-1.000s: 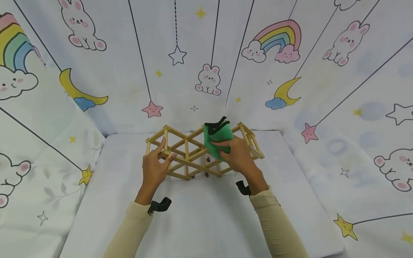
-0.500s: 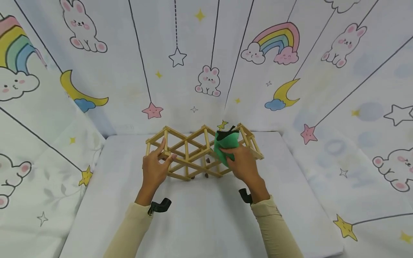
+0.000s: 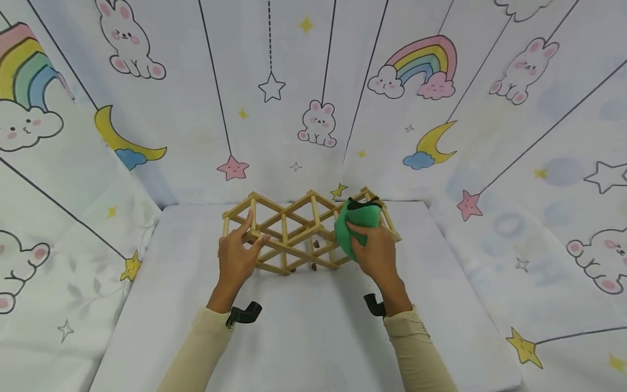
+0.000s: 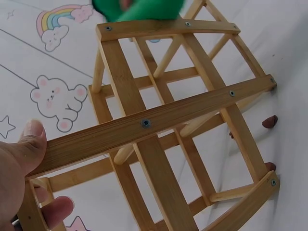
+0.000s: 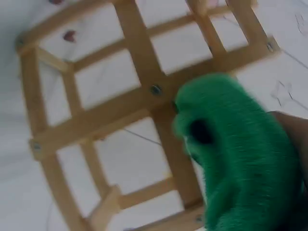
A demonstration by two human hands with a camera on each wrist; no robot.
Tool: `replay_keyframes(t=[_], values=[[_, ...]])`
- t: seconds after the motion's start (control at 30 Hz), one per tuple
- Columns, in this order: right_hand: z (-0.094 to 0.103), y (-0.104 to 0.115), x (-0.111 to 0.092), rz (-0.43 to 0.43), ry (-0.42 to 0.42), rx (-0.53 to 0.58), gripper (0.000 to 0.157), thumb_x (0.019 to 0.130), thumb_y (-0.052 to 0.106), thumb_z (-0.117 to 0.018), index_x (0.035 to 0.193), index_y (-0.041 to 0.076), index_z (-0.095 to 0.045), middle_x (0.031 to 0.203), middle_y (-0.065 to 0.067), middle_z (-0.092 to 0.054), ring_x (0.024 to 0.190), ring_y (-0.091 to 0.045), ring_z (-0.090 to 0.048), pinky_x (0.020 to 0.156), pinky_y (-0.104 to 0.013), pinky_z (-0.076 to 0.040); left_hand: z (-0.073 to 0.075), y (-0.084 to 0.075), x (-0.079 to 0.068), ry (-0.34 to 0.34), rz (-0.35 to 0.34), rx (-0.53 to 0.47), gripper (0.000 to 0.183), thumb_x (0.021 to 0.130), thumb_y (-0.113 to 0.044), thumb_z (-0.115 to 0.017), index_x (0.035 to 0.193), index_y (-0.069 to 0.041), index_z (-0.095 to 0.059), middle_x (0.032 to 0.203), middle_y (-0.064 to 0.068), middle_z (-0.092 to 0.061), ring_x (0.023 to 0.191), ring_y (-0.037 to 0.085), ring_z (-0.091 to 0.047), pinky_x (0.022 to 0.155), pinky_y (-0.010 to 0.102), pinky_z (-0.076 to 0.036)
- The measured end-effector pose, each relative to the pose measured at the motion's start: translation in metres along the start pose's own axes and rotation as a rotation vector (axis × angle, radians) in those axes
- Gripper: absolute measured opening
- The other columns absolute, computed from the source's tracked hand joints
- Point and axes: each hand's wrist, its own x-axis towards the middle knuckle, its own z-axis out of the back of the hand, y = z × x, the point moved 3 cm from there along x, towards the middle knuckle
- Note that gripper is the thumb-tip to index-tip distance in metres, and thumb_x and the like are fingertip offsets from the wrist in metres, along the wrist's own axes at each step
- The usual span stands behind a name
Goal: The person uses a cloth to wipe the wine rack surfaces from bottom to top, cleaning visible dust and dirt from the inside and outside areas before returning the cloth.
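Observation:
A folding wooden lattice rack of crossed slats and dowels stands at the back of the table. My left hand grips its left end, thumb in front and fingers around a slat. In the left wrist view the thumb lies against the end of a long slat. My right hand holds a folded green cloth with a dark edge against the rack's right part. The right wrist view shows the cloth blurred beside a slat crossing; most of that hand is hidden behind it.
The rack stands on a white-covered table. A printed fabric backdrop with rabbits, stars and rainbows rises close behind and at both sides. Small reddish-brown feet show at the rack's base.
My right hand has moved to the right along the rack with the green cloth, from its middle toward its right end. The left hand and the rack have stayed in place.

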Motion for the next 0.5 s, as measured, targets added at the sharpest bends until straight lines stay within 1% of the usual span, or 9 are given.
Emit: replay_keyframes(t=[0.07, 0.13, 0.17, 0.2, 0.27, 0.33, 0.4, 0.43, 0.5], values=[[0.009, 0.010, 0.009, 0.027, -0.077, 0.108, 0.036, 0.093, 0.005, -0.080, 0.128, 0.015, -0.079, 0.135, -0.024, -0.071, 0.124, -0.043, -0.068, 0.097, -0.060, -0.058, -0.001, -0.001, 0.000, 0.000, -0.001, 0.004, 0.078, 0.091, -0.029, -0.087, 0.159, -0.020, -0.051, 0.089, 0.017, -0.072, 0.077, 0.031, -0.057, 0.076, 0.041, -0.038], [0.015, 0.023, 0.022, 0.062, -0.139, 0.200, 0.038, 0.092, 0.007, -0.082, 0.128, 0.016, -0.079, 0.140, -0.023, -0.069, 0.132, -0.041, -0.064, 0.106, -0.062, -0.054, -0.003, -0.002, -0.001, -0.004, 0.001, 0.004, 0.078, 0.090, -0.029, -0.087, 0.159, -0.020, -0.051, 0.088, 0.016, -0.072, 0.076, 0.029, -0.056, 0.076, 0.040, -0.037], [0.016, 0.030, 0.030, 0.086, -0.149, 0.232, 0.039, 0.092, 0.008, -0.083, 0.129, 0.018, -0.079, 0.142, -0.022, -0.068, 0.135, -0.040, -0.062, 0.109, -0.061, -0.052, -0.003, -0.003, -0.001, -0.011, -0.001, 0.003, 0.078, 0.090, -0.029, -0.088, 0.158, -0.019, -0.052, 0.087, 0.016, -0.072, 0.076, 0.028, -0.057, 0.075, 0.040, -0.038], [0.014, 0.037, 0.039, 0.112, -0.143, 0.246, 0.040, 0.092, 0.009, -0.084, 0.130, 0.019, -0.078, 0.143, -0.022, -0.067, 0.136, -0.040, -0.062, 0.109, -0.061, -0.052, -0.003, -0.003, -0.002, -0.019, -0.002, 0.003, 0.078, 0.089, -0.028, -0.088, 0.158, -0.018, -0.052, 0.086, 0.016, -0.072, 0.075, 0.028, -0.056, 0.074, 0.040, -0.037], [0.006, 0.052, 0.058, 0.162, -0.095, 0.257, 0.043, 0.091, 0.012, -0.086, 0.132, 0.021, -0.077, 0.144, -0.023, -0.065, 0.136, -0.039, -0.062, 0.110, -0.059, -0.052, -0.004, -0.003, -0.003, -0.034, 0.000, 0.002, 0.078, 0.088, -0.028, -0.089, 0.157, -0.018, -0.053, 0.085, 0.015, -0.072, 0.073, 0.027, -0.055, 0.073, 0.039, -0.036], [-0.008, 0.063, 0.078, 0.207, -0.043, 0.249, 0.047, 0.089, 0.013, -0.088, 0.134, 0.022, -0.076, 0.145, -0.023, -0.064, 0.136, -0.039, -0.062, 0.110, -0.056, -0.053, -0.005, -0.003, -0.005, -0.045, -0.006, 0.002, 0.078, 0.088, -0.028, -0.089, 0.157, -0.017, -0.054, 0.084, 0.015, -0.072, 0.073, 0.026, -0.055, 0.071, 0.039, -0.038], [-0.024, 0.071, 0.097, 0.233, 0.014, 0.210, 0.050, 0.089, 0.013, -0.088, 0.137, 0.023, -0.074, 0.147, -0.022, -0.064, 0.137, -0.039, -0.061, 0.111, -0.055, -0.052, -0.007, -0.002, -0.005, -0.044, -0.011, 0.002, 0.077, 0.089, -0.028, -0.088, 0.157, -0.017, -0.053, 0.084, 0.015, -0.071, 0.073, 0.026, -0.055, 0.076, 0.040, -0.038], [-0.032, 0.074, 0.105, 0.234, 0.047, 0.185, 0.051, 0.089, 0.013, -0.088, 0.138, 0.024, -0.074, 0.148, -0.021, -0.063, 0.138, -0.039, -0.060, 0.113, -0.054, -0.051, -0.009, -0.002, -0.006, -0.039, -0.013, 0.000, 0.078, 0.089, -0.028, -0.088, 0.157, -0.017, -0.053, 0.084, 0.015, -0.071, 0.073, 0.027, -0.056, 0.078, 0.042, -0.039], [-0.049, 0.076, 0.117, 0.226, 0.115, 0.102, 0.052, 0.090, 0.013, -0.087, 0.140, 0.024, -0.072, 0.149, -0.019, -0.063, 0.139, -0.038, -0.060, 0.113, -0.053, -0.051, -0.011, -0.001, -0.007, -0.033, -0.015, 0.000, 0.078, 0.089, -0.029, -0.088, 0.157, -0.017, -0.053, 0.085, 0.014, -0.071, 0.075, 0.027, -0.058, 0.083, 0.045, -0.041]])
